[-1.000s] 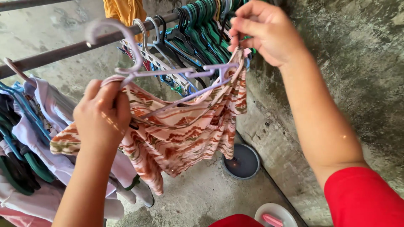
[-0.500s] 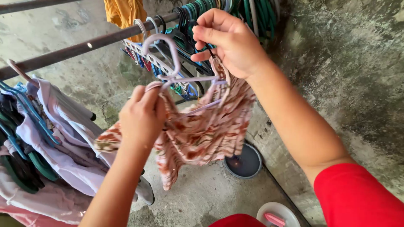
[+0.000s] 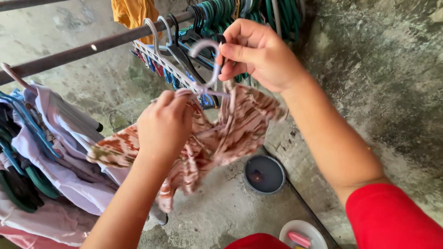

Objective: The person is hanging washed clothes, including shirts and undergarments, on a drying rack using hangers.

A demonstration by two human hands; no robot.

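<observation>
At 5 o'clock, nearest, a white tub (image 3: 302, 229) with a pink thing inside sits on the concrete floor (image 3: 221, 216), beside a red sleeve (image 3: 392, 216). Just past it, toward 6 o'clock of the hands, a round dark basin (image 3: 264, 174) rests by the wall foot.

At mid-frame the left hand (image 3: 165, 125) has its fingers curled together, pinching one shoulder of a patterned garment (image 3: 217, 138) in cream and rust stripes. The cloth droops from that grip toward 7 o'clock and bunches between both hands, blurred at its right edge. The right hand (image 3: 258, 53), at 1 o'clock of the left, pinches the garment's other shoulder and a lilac hanger (image 3: 207, 69) between thumb and forefinger, the other fingers folded close. The hanger's hook curls up just left of that thumb; its bar runs down into the cloth.

At 9 o'clock, pale shirts (image 3: 55, 152) hang on blue and green hangers. Beyond the hands, a dark rail (image 3: 69, 53) crosses from 9 to 12 o'clock, loaded with empty hangers (image 3: 217, 18) at 12. A yellow cloth (image 3: 134, 11) hangs at 11, against the wall (image 3: 378, 74).
</observation>
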